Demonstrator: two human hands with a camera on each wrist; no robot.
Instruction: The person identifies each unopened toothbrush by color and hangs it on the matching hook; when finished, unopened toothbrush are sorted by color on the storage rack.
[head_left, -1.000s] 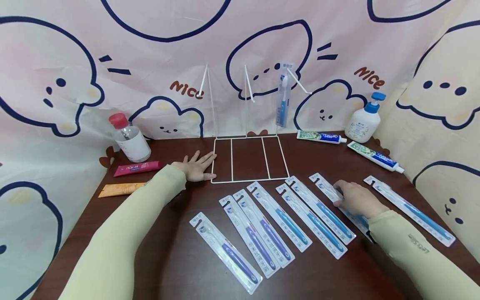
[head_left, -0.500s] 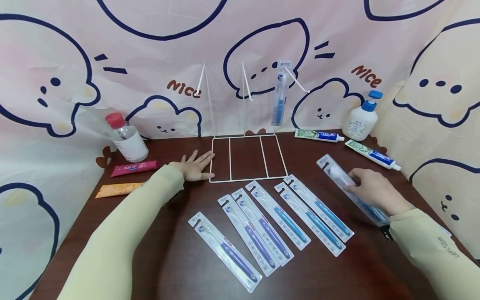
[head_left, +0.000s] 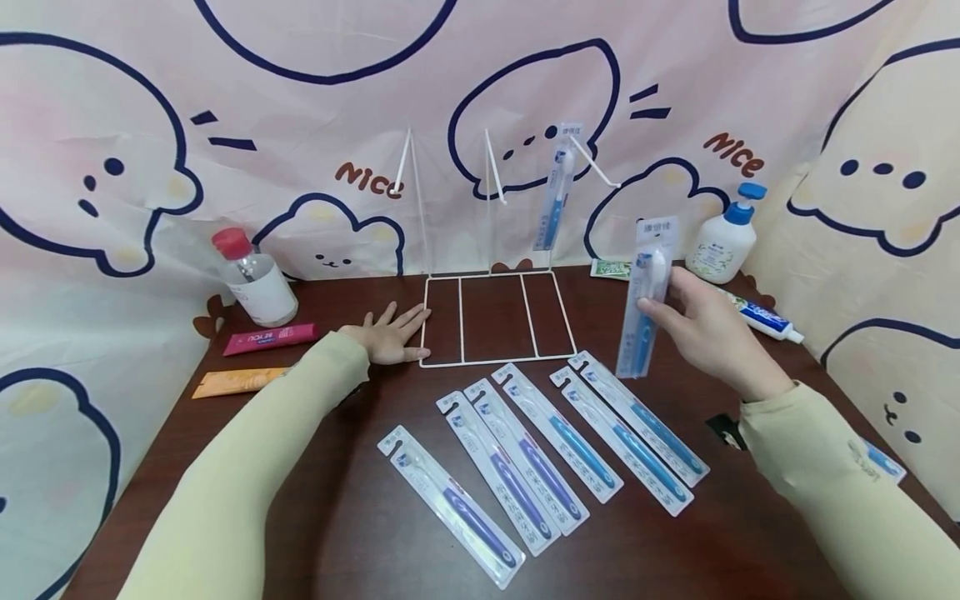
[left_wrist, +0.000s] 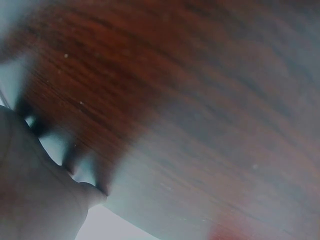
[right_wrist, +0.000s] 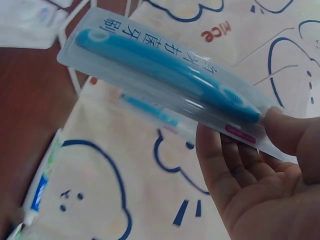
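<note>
My right hand pinches a packaged blue toothbrush between thumb and fingers, holding it nearly upright above the table. In the right wrist view its blue handle shows through the clear blister. My left hand lies spread flat on the table, fingertips at the left side of the white wire rack. Three prongs stick out from the rack's upright back. From the right prong hangs another packaged blue toothbrush, slightly tilted; the left prong and the middle prong carry nothing.
Several packaged toothbrushes lie slanted on the table, purple ones left and blue ones right. A red-capped bottle, pink tube and orange tube sit left. A pump bottle and toothpaste tubes stand or lie right.
My right hand has picked the blue toothbrush pack off the table, raised it and turned it upright, moving toward the rack. The hanging toothbrush tilts more. My left hand has stayed put.
</note>
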